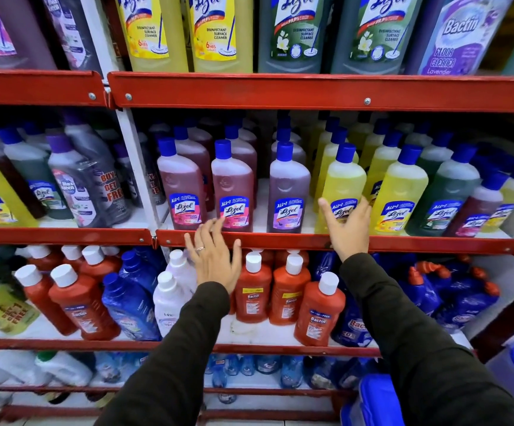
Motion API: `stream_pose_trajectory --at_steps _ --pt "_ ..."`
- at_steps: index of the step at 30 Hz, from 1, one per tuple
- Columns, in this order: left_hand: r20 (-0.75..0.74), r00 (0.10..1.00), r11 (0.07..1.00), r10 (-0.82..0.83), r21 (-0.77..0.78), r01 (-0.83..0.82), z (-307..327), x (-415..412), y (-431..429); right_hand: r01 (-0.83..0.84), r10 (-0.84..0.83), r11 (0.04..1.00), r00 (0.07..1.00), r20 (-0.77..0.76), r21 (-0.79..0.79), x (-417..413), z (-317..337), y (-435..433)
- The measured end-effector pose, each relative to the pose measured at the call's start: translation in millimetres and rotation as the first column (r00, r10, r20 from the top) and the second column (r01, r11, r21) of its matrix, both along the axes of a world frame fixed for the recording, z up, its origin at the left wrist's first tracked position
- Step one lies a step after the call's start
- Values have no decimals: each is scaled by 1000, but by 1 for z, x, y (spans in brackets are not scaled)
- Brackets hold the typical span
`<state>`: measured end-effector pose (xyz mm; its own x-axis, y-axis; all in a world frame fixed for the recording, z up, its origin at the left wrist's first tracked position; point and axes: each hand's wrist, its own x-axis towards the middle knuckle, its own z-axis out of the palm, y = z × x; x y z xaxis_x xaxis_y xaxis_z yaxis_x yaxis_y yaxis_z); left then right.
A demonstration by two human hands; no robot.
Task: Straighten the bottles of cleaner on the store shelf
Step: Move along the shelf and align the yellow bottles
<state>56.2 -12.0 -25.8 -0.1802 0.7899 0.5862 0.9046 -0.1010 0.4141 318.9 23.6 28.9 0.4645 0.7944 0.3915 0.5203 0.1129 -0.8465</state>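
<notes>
Rows of blue-capped cleaner bottles stand on the middle red shelf. From the left the front ones are two pink bottles, a purple bottle and yellow bottles. My right hand lies with spread fingers against the lower front of a yellow bottle, thumb to its left. My left hand is open in front of the shelf edge, fingertips near the base of the second pink bottle. It holds nothing and wears a ring.
Larger yellow and green bottles fill the shelf above. Below stand orange bottles with white caps, plus blue and white ones. A white upright post divides the rack. Blue plastic items sit at the lower right.
</notes>
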Motion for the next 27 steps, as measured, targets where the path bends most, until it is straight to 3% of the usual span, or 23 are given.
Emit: stream_pose_trajectory --at_steps 3,7,9,13,16,27 --pt "77 960 962 -270 69 265 13 38 -5 -37 44 997 991 -128 63 3 2 -5" --pt "118 786 795 -607 106 597 35 94 -6 -76 116 986 951 -285 148 12 6 -9" --pt "259 702 737 -663 66 672 46 125 -6 -124 168 982 922 -348 145 18 4 -9" --pt "609 582 730 -539 -7 683 71 173 -5 -229 259 966 882 -394 121 28 1 -9" --pt "758 501 714 -418 -67 697 79 188 1 -256 288 958 872 -396 132 30 0 -11" --pt "793 488 736 -364 -77 673 74 200 13 -246 291 955 890 -352 167 34 -12 -8"
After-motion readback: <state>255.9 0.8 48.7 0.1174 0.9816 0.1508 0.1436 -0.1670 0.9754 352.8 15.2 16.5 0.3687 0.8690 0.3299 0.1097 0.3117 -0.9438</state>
